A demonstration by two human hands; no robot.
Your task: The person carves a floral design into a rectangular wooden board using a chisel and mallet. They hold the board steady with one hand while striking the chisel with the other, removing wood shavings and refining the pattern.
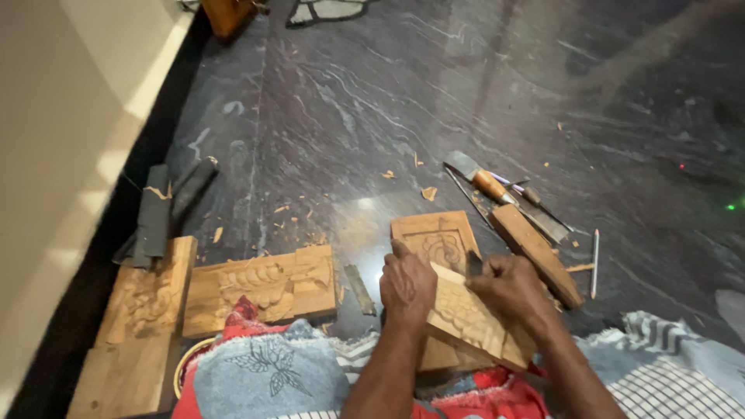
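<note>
Nearest the lens: our lap, covered by a red and grey-blue cloth (268,372) with a leaf print, and a checked cloth (667,388) to the right. On the lap rests the carved wooden panel (466,318), tilted, its far edge leaning on a second square panel (436,237) that lies flat on the dark stone floor (372,101).

Left hand (407,285): clenched over the upper left edge of the tilted panel, steadying it. Right hand (512,289): fingers closed round a dark tool (473,264), probably a small chisel; the blade is too blurred to be sure. Its tip meets the panel near the top edge.

Progress, as we judge it: relief pattern already cut across most of the visible face, so carving is well advanced; the top corner under the tool appears to be the part in hand. How much remains under our hands we cannot tell.

Surroundings: two further carved pieces at left, one long panel (264,287) and one upright block (147,299). Dark rolled material (155,213) by the wall. A group of chisels (497,190) and a plain wooden block (535,252) lie just right of the work, near the right hand. Wood chips (428,193) scattered on the floor. Nothing blocks the tool.
</note>
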